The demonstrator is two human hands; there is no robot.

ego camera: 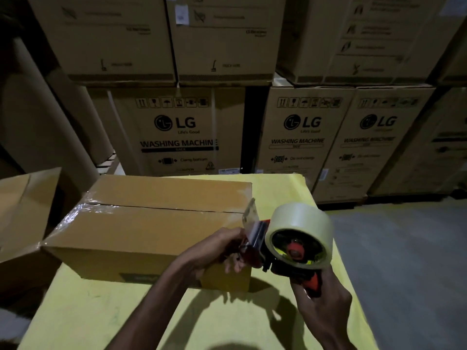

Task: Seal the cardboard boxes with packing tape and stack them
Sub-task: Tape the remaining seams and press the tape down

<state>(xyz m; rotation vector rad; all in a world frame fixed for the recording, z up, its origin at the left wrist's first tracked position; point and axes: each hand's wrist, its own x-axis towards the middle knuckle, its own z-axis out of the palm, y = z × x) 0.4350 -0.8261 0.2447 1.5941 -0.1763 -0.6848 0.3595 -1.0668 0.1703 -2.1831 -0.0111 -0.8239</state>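
A closed cardboard box [141,231] lies on a yellow-covered table [106,311]. Clear tape shines at the left end of its top seam. My right hand [326,301] grips the red-and-black handle of a tape dispenser [293,251] that carries a big roll of clear tape [303,221]. The dispenser's front end is at the box's right end, where the seam stops. My left hand [217,251] pinches the loose end of the tape at the dispenser's mouth, against the box's near right corner.
An open cardboard box [22,213] stands at the left, off the table's edge. Behind the table rise stacks of large washing-machine cartons [177,130]. Big brown paper rolls [32,114] lean at the far left. Grey floor [404,261] lies to the right.
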